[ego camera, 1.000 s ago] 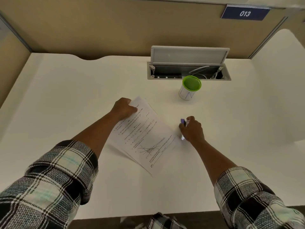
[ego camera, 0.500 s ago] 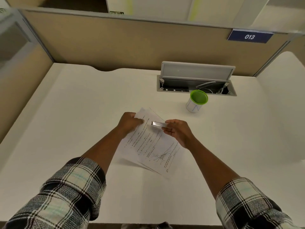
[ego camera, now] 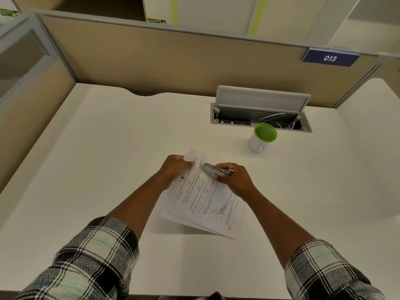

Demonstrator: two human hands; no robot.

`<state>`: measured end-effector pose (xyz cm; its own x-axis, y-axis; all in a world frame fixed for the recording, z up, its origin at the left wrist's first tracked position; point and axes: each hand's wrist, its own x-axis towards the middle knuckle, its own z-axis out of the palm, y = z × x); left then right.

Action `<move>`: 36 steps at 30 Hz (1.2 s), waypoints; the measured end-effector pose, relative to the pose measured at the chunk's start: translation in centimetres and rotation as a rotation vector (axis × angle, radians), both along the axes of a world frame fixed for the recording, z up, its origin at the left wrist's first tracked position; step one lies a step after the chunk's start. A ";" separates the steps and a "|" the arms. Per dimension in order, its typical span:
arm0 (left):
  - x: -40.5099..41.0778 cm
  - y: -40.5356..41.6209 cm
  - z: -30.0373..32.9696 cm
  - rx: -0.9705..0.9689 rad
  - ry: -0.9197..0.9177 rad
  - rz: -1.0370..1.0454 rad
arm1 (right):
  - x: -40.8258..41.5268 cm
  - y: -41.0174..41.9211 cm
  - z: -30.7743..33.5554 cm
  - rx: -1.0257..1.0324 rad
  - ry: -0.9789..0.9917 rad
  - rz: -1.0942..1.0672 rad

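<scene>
**Stapling a set of sheets, head view.** The left hand [ego camera: 175, 169] pinches the upper corner of the sheets [ego camera: 205, 202] between the thumb and curled fingers. It holds them tilted, with the far edge raised off the surface [ego camera: 108, 161]. Whether the near corner rests on the surface cannot be told. The right hand [ego camera: 237, 180] is closed round a small metal stapler [ego camera: 214, 169]. The stapler's nose points left and meets the top edge of the sheets, just beside the left thumb.

**Change.** One second ago the sheets lay flat on the surface, and the right hand was taking the stapler up from a spot just right of them. Half a second ago both were lifted, with the stapler over the page. Now its nose stands at the held corner. The approach therefore appears complete, and what likely remains is to seat the corner in the stapler's mouth and squeeze. Whether the paper already sits inside the mouth cannot be told.

**Surroundings.** A green-rimmed cup [ego camera: 262, 137] stands farther back and to the right, well apart from the hands. Behind it an open cable box [ego camera: 233, 121] is sunk into the surface, with its lid [ego camera: 262, 100] raised. A partition [ego camera: 173, 61] carries a plate [ego camera: 330, 58] reading 013. Nothing lies between the stapler and the corner. Only the left thumb is close to the nose and may need to clear it.
</scene>
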<state>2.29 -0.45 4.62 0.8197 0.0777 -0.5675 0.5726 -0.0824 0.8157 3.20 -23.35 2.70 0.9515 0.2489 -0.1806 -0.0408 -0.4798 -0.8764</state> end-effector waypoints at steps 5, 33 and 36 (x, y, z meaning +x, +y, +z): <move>0.2 0.1 0.4 -0.030 -0.019 -0.021 | 0.0 0.3 0.4 -0.098 -0.061 0.031; -0.5 -0.6 1.2 0.071 -0.075 -0.081 | -2.1 1.4 1.6 -0.292 -0.270 0.185; -0.7 -0.7 1.3 0.092 -0.084 -0.085 | -2.2 1.3 1.9 -0.314 -0.301 0.217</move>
<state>1.57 -1.15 5.95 0.8699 0.0540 -0.4902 0.4902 -0.2042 0.8474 1.04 -22.04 4.59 0.9052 0.4250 -0.0036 0.3225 -0.6923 -0.6455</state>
